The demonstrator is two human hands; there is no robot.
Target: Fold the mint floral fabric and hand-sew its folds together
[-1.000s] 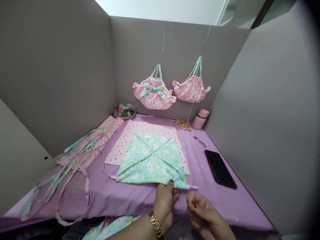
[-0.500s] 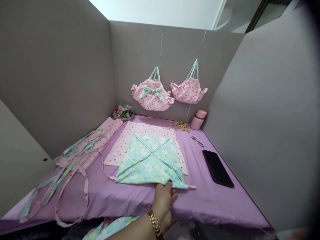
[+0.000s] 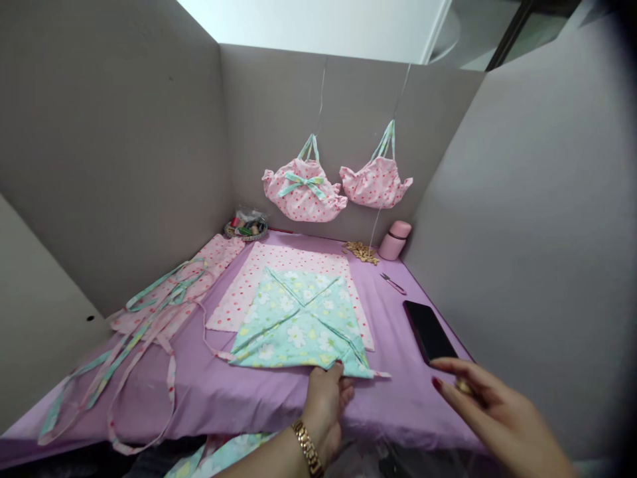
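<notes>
My left hand (image 3: 326,401), with a gold bracelet on the wrist, pinches the near edge of a folded mint floral cloth (image 3: 298,322). That cloth lies on a pink dotted cloth (image 3: 279,265) on the purple table cover (image 3: 249,392). My right hand (image 3: 490,415) hovers over the table's near right corner, just before a black phone (image 3: 428,330). Its fingers are curled round something small and pale that I cannot make out.
Loose pink and mint fabric straps (image 3: 144,312) sprawl at the left. At the back stand a dish of thread spools (image 3: 246,226), a heap of wooden beads (image 3: 361,251), a pink flask (image 3: 395,239) and small snips (image 3: 393,283). Two pink pouches (image 3: 303,189) hang on the grey partition.
My right hand left the cloth's corner, dropped out of view, and has come back in at the right near the phone. My left hand keeps its hold on the cloth edge.
</notes>
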